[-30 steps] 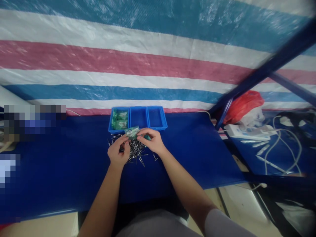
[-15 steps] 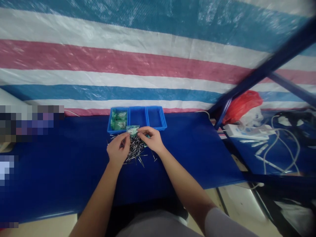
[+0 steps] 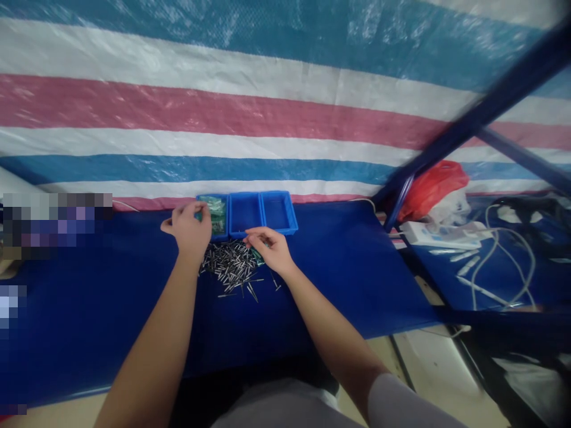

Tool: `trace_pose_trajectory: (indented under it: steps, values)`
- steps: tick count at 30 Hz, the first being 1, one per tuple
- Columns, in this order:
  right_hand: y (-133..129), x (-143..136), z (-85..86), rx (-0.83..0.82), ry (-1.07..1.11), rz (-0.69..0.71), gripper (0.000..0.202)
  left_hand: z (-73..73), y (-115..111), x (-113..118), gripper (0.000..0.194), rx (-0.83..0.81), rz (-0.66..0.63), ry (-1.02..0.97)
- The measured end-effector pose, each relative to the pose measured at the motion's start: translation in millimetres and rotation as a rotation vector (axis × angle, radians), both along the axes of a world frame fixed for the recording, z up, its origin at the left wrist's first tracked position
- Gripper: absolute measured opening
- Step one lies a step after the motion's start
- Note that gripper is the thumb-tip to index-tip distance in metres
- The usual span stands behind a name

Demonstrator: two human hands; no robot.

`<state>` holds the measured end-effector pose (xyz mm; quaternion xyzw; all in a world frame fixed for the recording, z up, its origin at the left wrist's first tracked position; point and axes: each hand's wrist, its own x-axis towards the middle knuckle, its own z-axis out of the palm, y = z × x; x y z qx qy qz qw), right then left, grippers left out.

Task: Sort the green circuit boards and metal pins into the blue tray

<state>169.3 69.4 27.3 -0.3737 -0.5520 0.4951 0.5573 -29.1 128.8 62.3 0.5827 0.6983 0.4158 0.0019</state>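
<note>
My left hand (image 3: 190, 226) is over the left compartment of a blue divided tray (image 3: 292, 223). Its thumb and fingertips are drawn together at the edge of a small green plastic bag (image 3: 214, 206), which lies on other bags there. Below the tray spreads a pile of metal blind rivets (image 3: 229, 267). At the right side of the pile, my right hand (image 3: 270, 246) has thumb and forefinger pressed together; what they pinch is too small to make out. Something green (image 3: 257, 257) shows partly under that hand.
The blue table (image 3: 339, 267) ends at a striped tarpaulin (image 3: 267, 119). On the right stand a dark blue metal frame (image 3: 401, 202), a red plastic bag (image 3: 430, 187), a white power strip (image 3: 439, 235) and looped white cables (image 3: 530, 261). A blurred-out area lies at the left.
My left hand has moved left and up from the pile to the tray's left compartment, carrying the small bag away from my right hand. My right hand has stayed nearly in place.
</note>
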Motion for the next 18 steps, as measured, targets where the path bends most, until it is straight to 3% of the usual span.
trace_pose_trajectory:
  steps: [6,10,18]
  values:
    - [0,1,-2.0,-0.003,-0.003,0.032,0.024,-2.3,6,7,0.025,-0.164,-0.015,0.235]
    - [0,1,-2.7,-0.002,-0.034,0.033,0.024,-1.1,0,12,0.028,-0.138,-0.065,0.330]
    - [0,4,1.8,0.045,-0.118,0.026,0.021,-2.0,1,11,0.028,-0.081,-0.166,0.305]
